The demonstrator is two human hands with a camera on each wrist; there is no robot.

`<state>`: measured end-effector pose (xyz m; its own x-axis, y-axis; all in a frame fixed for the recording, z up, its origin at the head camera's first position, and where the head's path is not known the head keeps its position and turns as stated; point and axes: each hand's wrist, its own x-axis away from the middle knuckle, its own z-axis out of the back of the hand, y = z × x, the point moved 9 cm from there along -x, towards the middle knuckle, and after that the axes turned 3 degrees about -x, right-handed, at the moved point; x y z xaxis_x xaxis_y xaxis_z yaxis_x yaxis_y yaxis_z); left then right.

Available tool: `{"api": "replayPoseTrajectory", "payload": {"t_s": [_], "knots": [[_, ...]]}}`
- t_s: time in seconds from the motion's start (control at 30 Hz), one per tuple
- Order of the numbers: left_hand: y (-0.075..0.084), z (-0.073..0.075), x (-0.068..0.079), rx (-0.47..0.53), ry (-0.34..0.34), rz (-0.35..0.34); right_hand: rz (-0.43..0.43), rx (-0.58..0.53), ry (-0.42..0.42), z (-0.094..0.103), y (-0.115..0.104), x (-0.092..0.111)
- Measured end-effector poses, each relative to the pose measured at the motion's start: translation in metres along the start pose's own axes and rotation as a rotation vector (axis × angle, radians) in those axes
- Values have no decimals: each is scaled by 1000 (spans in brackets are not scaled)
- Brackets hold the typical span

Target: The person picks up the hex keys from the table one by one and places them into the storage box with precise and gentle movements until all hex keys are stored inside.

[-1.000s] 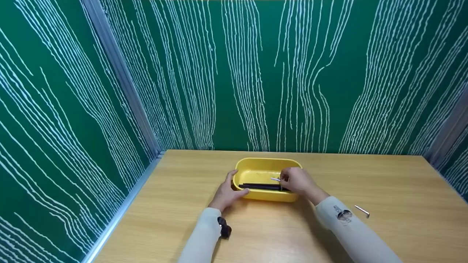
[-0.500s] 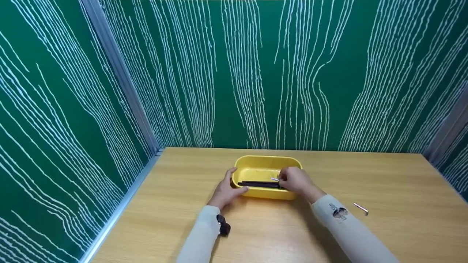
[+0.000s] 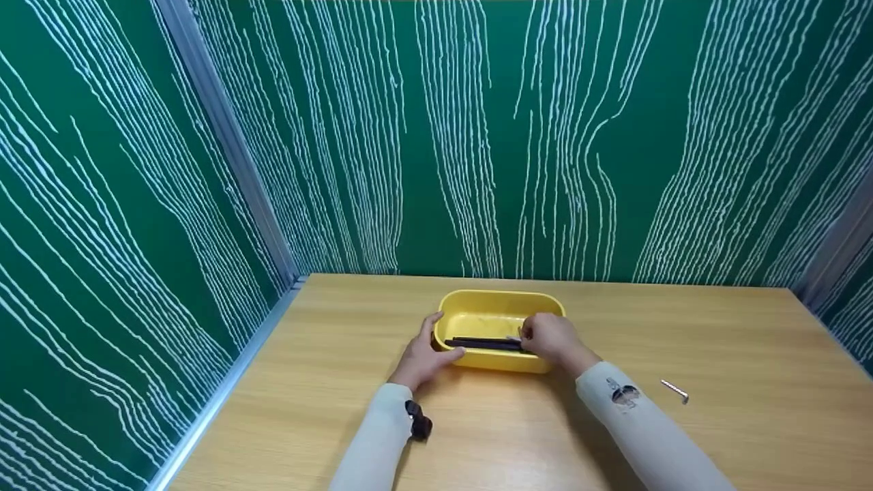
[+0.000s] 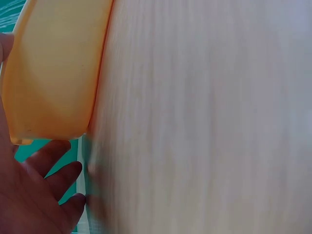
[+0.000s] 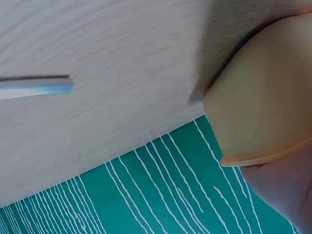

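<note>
A yellow plastic bin [image 3: 501,365] stands on the table, with long dark rods [image 3: 481,343] lying along its near inner side. My left hand [image 3: 419,358] holds the bin's left end, thumb over the front rim and fingers around the outside. In the left wrist view, the fingers of my left hand [image 4: 44,180] spread by the bin's end wall [image 4: 58,73]. My right hand [image 3: 552,335] reaches in over the right end, its fingers curled at the rods. A small silvery screw [image 3: 515,338] shows at its fingertips, mostly hidden.
Another silvery screw [image 3: 675,391] lies on the wooden table [image 3: 750,341], right of the right forearm. Green walls [image 3: 532,136] with white wavy lines rise at the back and left. A dark clip-like device [image 3: 419,419] sits on the left sleeve.
The silvery screw at the right fingertips shows less than before, and the right hand has turned slightly. The left hand keeps its hold on the bin.
</note>
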<state>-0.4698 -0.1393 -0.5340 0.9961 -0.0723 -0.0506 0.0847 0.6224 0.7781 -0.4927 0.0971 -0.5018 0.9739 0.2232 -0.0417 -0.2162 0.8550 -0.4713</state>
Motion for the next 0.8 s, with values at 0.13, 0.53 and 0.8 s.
{"api": "replayPoseTrajectory", "payload": {"t_s": [0.13,0.53,0.8], "knots": [[2,0,1,5,8,-5,-33,-2,-6,0,3,0],[0,-1,0,7,6,3,-63,-44,-28,-3,5,0],[-2,-1,0,13,6,14,-51,-30,-22,-3,2,1]]}}
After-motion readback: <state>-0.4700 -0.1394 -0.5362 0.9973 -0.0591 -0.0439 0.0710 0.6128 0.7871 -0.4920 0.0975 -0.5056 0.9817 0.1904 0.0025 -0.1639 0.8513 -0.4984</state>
